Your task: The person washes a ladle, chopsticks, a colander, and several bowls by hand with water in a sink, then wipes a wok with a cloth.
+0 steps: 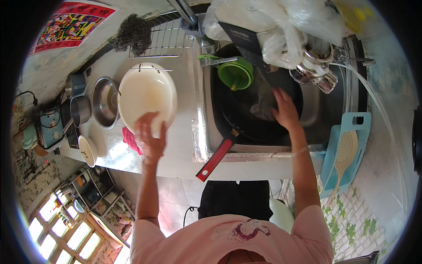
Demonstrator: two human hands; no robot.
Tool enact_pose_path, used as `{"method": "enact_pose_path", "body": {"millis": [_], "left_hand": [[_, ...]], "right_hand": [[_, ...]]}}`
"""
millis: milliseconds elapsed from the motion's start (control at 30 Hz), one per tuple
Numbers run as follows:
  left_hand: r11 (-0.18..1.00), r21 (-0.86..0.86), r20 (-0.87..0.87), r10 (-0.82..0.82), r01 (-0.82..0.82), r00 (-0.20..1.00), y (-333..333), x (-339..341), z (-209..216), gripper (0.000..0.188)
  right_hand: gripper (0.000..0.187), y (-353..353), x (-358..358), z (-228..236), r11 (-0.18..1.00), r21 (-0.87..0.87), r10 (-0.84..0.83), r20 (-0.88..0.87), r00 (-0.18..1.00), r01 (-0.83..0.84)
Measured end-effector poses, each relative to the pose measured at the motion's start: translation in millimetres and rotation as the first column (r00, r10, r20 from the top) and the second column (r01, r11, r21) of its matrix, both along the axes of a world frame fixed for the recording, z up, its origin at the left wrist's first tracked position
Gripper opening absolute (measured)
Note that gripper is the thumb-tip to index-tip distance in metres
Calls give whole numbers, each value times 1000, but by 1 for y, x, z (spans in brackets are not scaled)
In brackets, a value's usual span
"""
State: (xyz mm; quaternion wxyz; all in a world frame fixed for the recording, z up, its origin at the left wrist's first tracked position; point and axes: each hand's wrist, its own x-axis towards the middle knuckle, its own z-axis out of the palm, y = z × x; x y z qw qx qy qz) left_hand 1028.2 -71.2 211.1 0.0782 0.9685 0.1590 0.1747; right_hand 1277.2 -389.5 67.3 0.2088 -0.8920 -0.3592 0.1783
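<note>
My left hand (150,137) is over the near rim of a white basin (147,83) on the counter, its fingers apart and nothing in them. Whether it touches the rim I cannot tell. To the right, my right hand (285,109) reaches over a black wok (246,116) in the sink, fingers stretched and holding nothing. The wok's red handle (216,157) sticks out over the sink's near edge. At the far left of the wok is a green funnel-like cup (235,74). Pale foam or bubbles (262,110) show inside the wok.
Left of the basin stand a steel bowl (105,102), small pots (80,111) and a cream bowl (88,150); a pink cloth (132,141) lies nearby. A wire rack (162,42) is behind. White plastic bags (281,26) hang over the sink. A slotted spoon (345,152) rests on a blue holder (351,125).
</note>
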Motion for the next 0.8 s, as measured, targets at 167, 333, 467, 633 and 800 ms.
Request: {"method": "enact_pose_path", "body": {"millis": [167,333,467,633,800], "left_hand": [[850,189,241,445,-492,862,-25,-3,-18,53],[-201,-968,-251,831,-153,497,3,-36,-30,42],[-428,-897,-425,761,-114,490,21,-37,-36,41],[-358,-930,-350,782,-89,516,-13,-53,-26,36],[-310,-882,-464,696,-354,548,-53,-58,32,40]], "right_hand": [[44,27,-27,-39,968,-67,227,-172,959,-241],[22,17,-30,-16,950,160,312,-524,793,-269],[22,29,-45,36,953,292,-31,-185,982,85],[32,46,-84,93,760,444,107,-806,583,475],[86,51,-115,147,790,445,413,-895,171,423]]}}
